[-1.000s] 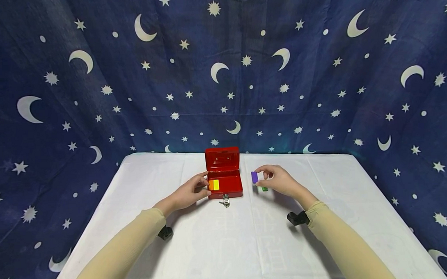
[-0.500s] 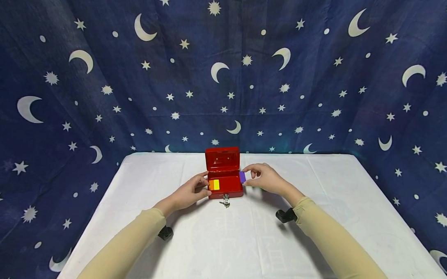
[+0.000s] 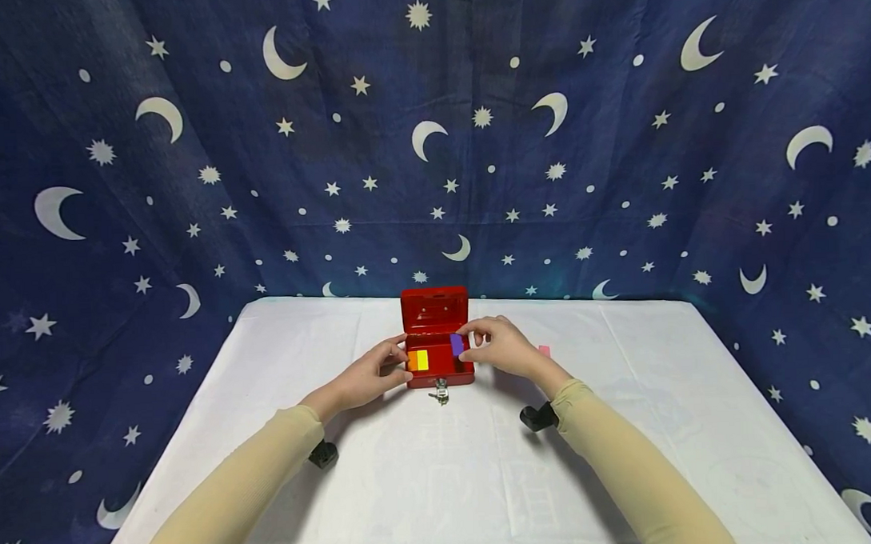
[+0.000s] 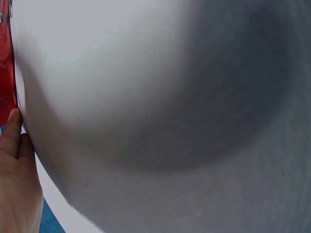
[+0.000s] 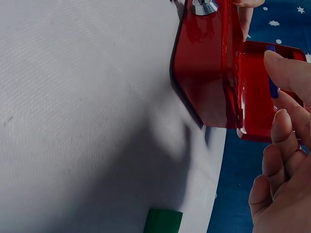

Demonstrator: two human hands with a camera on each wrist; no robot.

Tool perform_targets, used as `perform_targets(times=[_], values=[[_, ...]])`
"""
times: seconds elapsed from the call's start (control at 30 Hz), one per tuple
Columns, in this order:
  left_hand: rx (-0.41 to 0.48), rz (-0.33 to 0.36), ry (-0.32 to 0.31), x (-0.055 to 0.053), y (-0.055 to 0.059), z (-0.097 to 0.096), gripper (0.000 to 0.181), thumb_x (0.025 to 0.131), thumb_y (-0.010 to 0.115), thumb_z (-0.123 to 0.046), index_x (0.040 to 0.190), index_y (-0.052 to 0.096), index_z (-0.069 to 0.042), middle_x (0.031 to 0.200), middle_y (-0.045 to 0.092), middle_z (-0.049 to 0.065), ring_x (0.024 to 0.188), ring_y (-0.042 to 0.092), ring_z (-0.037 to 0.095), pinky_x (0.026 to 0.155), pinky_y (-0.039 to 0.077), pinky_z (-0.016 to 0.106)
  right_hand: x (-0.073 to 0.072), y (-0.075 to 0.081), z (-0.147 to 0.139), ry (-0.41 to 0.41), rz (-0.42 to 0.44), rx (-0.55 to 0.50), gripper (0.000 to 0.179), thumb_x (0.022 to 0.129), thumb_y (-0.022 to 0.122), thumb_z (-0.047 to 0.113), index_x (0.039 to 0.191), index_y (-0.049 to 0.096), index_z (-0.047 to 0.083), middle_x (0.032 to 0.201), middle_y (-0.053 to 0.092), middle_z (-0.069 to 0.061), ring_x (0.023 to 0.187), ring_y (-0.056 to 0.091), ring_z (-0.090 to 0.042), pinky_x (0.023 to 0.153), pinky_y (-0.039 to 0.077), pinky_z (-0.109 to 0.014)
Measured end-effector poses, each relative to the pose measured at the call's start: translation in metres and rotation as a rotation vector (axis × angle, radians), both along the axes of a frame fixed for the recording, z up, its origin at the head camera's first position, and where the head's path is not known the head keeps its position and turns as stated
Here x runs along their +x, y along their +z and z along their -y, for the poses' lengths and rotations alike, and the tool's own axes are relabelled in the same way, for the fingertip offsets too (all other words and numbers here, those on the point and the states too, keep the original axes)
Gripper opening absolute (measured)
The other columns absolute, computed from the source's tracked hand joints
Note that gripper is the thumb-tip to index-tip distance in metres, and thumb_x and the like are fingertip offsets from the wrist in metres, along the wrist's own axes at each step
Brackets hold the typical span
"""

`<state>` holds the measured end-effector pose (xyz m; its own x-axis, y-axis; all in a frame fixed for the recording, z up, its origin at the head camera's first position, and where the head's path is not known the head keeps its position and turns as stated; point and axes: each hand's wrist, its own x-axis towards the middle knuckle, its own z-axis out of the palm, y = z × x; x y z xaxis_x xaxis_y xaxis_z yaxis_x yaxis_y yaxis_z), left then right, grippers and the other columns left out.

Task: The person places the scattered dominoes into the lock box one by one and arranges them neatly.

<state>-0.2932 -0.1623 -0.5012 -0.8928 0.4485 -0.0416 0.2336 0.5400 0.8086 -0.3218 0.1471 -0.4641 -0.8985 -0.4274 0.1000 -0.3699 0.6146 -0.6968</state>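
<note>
A small red cash box (image 3: 457,379) stands on the table with its lid raised. Inside, at the left end, lie an orange block (image 3: 412,361) and a yellow block (image 3: 422,360). My left hand (image 3: 367,376) grips the box's left side, thumb at the front corner and fingers farther back. Between thumb and fingers of my right hand (image 3: 506,348) a purple block (image 3: 456,345) is pinched, over the right end of the box. The right wrist view shows the purple block (image 5: 272,82) edge-on, with the red lid behind it.
A lock with keys (image 3: 441,393) hangs at the box front. Past my right wrist a pink block (image 3: 544,351) shows on the white table (image 3: 428,480). A green block (image 5: 164,221) lies right of the box. A starry curtain (image 3: 373,146) closes off the back.
My right hand has carried the purple block leftward, from beside the box to over its right end. The pink block has come into sight behind my wrist. My left hand has stayed put.
</note>
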Motion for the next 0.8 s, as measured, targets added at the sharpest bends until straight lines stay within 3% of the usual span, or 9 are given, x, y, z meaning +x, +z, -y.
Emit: perform_targets(times=[0.47, 0.8], values=[[0.016, -0.017, -0.018, -0.001, 0.0, 0.0, 0.034, 0.097, 0.072, -0.034, 0.119, 0.055, -0.015, 0.167, 0.026, -0.003, 0.141, 0.047, 0.022, 0.119, 0.032, 0.044, -0.001, -0.007, 0.016, -0.054, -0.029, 0.066, 0.041, 0.082, 0.087, 0.032, 0.119, 0.074, 0.018, 0.083, 0.056, 0.002, 0.092, 0.049, -0.021, 0.074, 0.04, -0.037], [-0.008, -0.034, -0.016, -0.002, 0.0, 0.0, 0.032, 0.097, 0.072, -0.038, 0.118, 0.056, -0.019, 0.166, 0.028, -0.002, 0.139, 0.049, 0.021, 0.12, 0.029, 0.048, -0.004, -0.012, 0.027, -0.059, -0.05, 0.124, 0.042, 0.082, 0.086, 0.036, 0.119, 0.074, 0.02, 0.081, 0.056, 0.003, 0.09, 0.048, -0.02, 0.074, 0.039, -0.037]])
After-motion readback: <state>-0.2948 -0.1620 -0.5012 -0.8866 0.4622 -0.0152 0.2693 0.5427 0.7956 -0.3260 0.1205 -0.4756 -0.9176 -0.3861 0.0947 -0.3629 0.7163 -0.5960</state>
